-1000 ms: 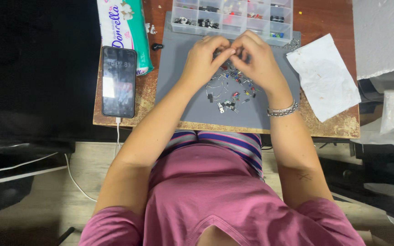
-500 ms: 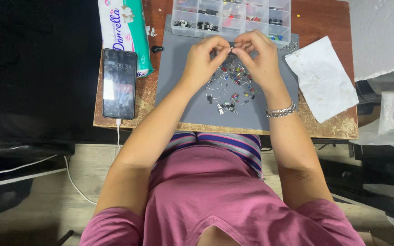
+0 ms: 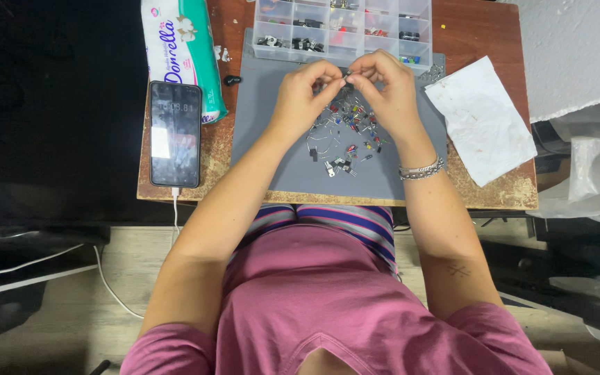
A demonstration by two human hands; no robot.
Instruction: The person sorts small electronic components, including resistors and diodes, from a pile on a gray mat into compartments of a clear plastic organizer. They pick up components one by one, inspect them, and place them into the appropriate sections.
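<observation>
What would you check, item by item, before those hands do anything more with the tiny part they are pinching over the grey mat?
1. Part gripped: the left hand and right hand meet fingertip to fingertip on a small part; which hand bears it: cannot tell.
2. Loose parts all lie on the grey mat, none near its edge: ok.
3. Clear compartment box sits open just beyond the hands, within reach: ok.
4. Phone lies left of the mat, clear of the parts: ok.
5. White paper sheet lies right of the mat, away from the pile: ok.
</observation>
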